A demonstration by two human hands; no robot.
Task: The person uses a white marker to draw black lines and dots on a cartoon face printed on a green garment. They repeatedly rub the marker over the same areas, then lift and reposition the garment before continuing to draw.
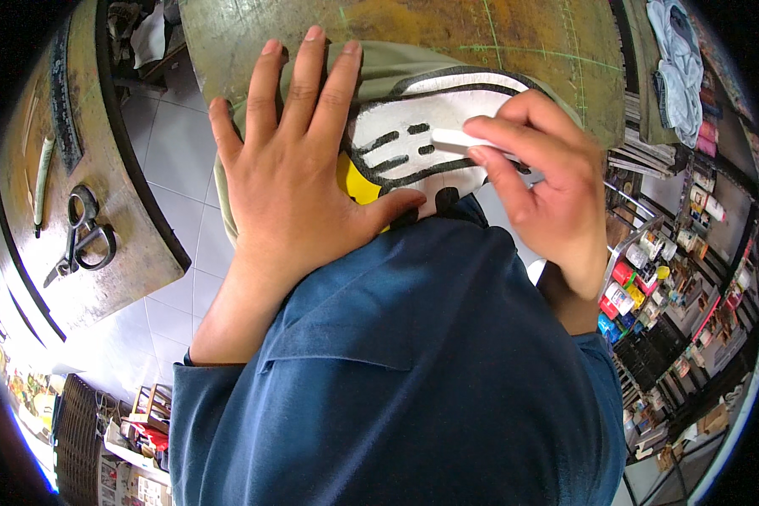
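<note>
An olive green fabric with a painted design in white, black and yellow lies on the worn work table. My left hand is spread flat on the fabric, fingers apart, its thumb over the design's lower part. In my right hand a short white stick, like chalk, is pinched between thumb and fingers, its tip on the white painted area beside short black strokes. The fabric's near edge meets my dark blue shirt, and part of the design is hidden under my hands.
On the left, a second board holds black scissors, a thin pen-like tool and a dark ruler. Paint containers crowd racks at the right. Light blue cloth lies at the upper right. Tiled floor shows between the tables.
</note>
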